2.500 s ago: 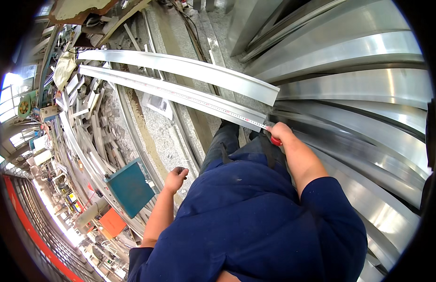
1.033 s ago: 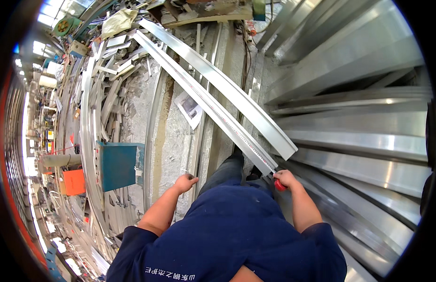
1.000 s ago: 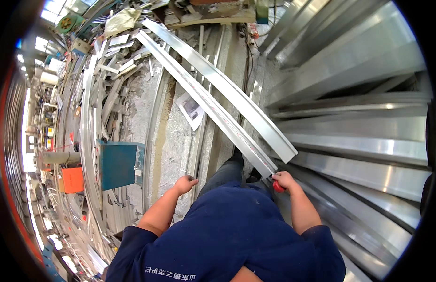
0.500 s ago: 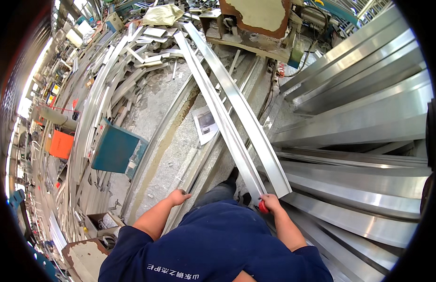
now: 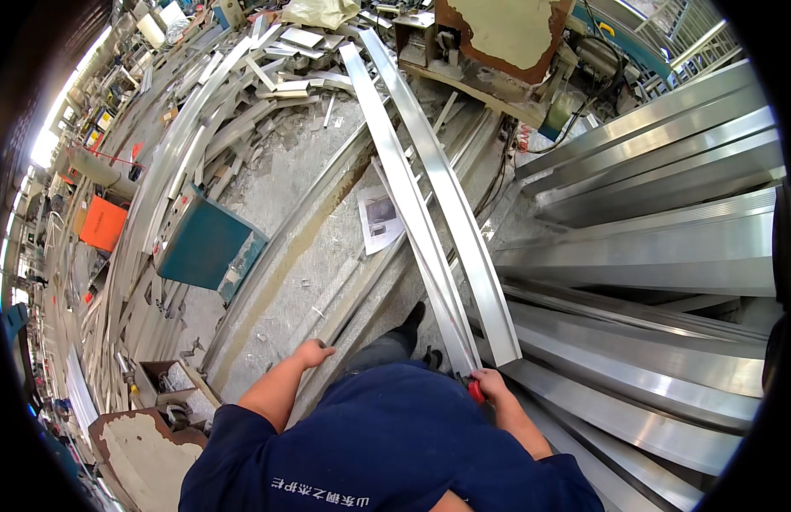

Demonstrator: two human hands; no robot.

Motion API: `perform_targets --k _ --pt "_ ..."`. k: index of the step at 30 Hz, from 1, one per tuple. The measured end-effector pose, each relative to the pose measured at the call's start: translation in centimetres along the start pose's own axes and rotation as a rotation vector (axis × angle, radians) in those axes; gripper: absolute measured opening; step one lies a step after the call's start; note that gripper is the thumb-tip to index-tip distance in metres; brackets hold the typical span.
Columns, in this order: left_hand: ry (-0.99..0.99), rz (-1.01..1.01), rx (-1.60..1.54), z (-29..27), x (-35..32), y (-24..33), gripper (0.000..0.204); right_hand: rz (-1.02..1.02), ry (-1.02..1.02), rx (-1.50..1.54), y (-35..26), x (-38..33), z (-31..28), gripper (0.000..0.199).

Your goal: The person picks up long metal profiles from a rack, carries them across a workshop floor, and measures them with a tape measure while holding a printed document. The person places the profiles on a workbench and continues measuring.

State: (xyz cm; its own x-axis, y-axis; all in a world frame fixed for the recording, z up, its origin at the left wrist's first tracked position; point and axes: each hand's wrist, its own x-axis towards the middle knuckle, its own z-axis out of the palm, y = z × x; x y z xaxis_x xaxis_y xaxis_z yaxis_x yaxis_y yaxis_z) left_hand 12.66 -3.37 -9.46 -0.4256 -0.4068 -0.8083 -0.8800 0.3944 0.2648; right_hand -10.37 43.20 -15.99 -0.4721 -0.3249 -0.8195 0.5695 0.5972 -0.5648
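My right hand [image 5: 491,384] is closed around a small red tool [image 5: 476,391], its kind partly hidden by my fingers. It is at the near end of a long silvery metal profile [image 5: 412,205], which runs away from me. Just right of that lies a second, wider profile [image 5: 451,192], its near end close to my right hand. My left hand [image 5: 312,352] is off to the left, apart from both profiles, with its fingers curled. A dark bit shows at its fingertips, too small to name.
Long metal profiles [image 5: 651,247] are stacked on the right. A printed sheet [image 5: 379,220] lies left of the two profiles. A teal box-shaped stand [image 5: 209,239] is at the left, near heaped offcuts [image 5: 297,60]. A worn machine [image 5: 502,34] stands ahead.
The view has shifted, so the surroundings sit differently in it. My right hand still holds the red tool at the profile's end; my left hand stays curled.
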Motion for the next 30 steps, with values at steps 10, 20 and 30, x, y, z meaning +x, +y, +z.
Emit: perform_targets --k 10,20,30 --pt "-0.028 0.009 -0.063 1.7 -0.6 0.0 0.058 -0.005 -0.004 -0.065 0.8 0.1 0.4 0.030" --pt "0.007 -0.006 -0.045 1.6 0.0 -1.1 0.061 0.019 -0.030 0.001 -0.2 -0.4 0.2 0.025" --pt "-0.005 0.015 -0.048 1.7 -0.5 0.6 0.054 -0.002 -0.029 0.017 -0.4 -0.8 -0.2 0.027"
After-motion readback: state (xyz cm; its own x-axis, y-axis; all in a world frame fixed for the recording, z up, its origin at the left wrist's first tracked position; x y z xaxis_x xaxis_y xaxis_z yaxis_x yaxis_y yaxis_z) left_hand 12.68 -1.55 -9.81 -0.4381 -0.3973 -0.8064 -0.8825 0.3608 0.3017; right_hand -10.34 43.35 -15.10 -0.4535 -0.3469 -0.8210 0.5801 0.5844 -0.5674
